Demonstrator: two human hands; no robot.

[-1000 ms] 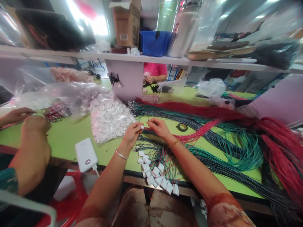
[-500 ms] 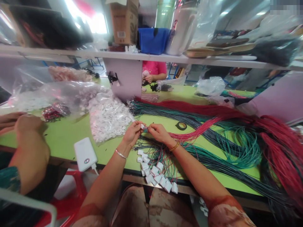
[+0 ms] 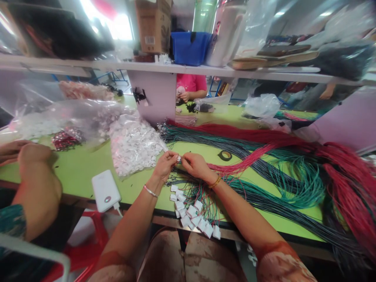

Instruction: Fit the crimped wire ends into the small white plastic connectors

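My left hand (image 3: 165,165) pinches a small white connector housing (image 3: 179,158) between thumb and fingers. Close against it, my right hand (image 3: 194,164) is closed on a thin wire whose end meets the housing; the fingers mostly hide it. Below my hands, several wired white connectors (image 3: 192,211) lie at the table's front edge. Red wires (image 3: 243,166) run rightward from beside my right hand. Dark and green wires (image 3: 249,196) stretch along the table under my right forearm. A clear bag of white housings (image 3: 135,147) lies left of my left hand.
A black tape roll (image 3: 225,155) lies among the wire bundles. The white power bank (image 3: 105,190) with a cable sits at the front edge. At left rest another person's arms (image 3: 37,184). A shelf (image 3: 117,67) with a blue bin (image 3: 190,47) crosses above; another person (image 3: 192,86) sits opposite.
My right hand has shifted slightly left, closing the gap to the white housing in my left hand. The left hand has hardly moved.
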